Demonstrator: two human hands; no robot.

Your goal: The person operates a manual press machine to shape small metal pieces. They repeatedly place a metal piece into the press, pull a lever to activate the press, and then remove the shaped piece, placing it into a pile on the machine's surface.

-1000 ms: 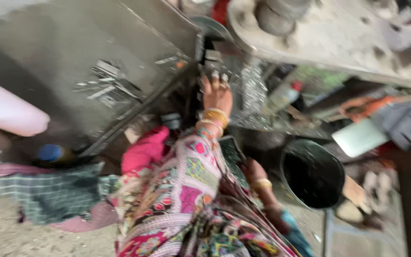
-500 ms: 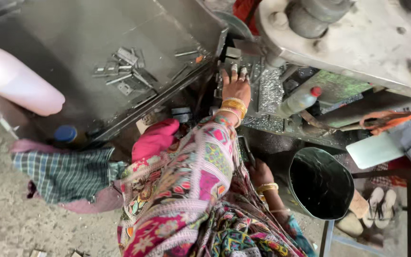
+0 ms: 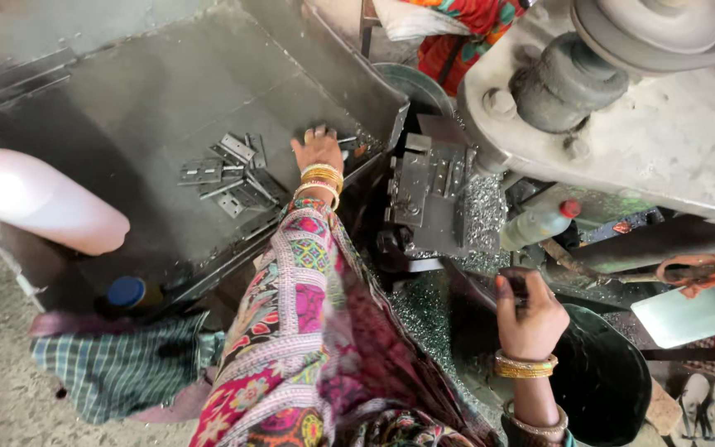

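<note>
My left hand [image 3: 318,151], with gold bangles and a patterned sleeve, lies fingers apart on the sloping grey metal tray [image 3: 167,91]. It rests at the tray's right edge, beside a small metal piece [image 3: 349,141]. A pile of flat metal hinge plates [image 3: 227,172] lies just left of it. My right hand [image 3: 528,321], also bangled, is closed around a dark handle-like part [image 3: 513,284] above the black bucket [image 3: 614,389]. Between the hands stands the dark press block [image 3: 428,194] of the machine.
The grey machine body [image 3: 664,132] with a pulley fills the upper right. A plastic bottle with a red cap [image 3: 539,222] lies among metal shavings [image 3: 419,310]. A pale pink container [image 3: 35,199], a blue-capped bottle [image 3: 130,292] and a checked cloth [image 3: 117,372] sit at the left.
My left hand has moved left from the press block onto the tray, closer to the hinge plates. My right hand has risen to the dark part by the bucket. The view has shifted.
</note>
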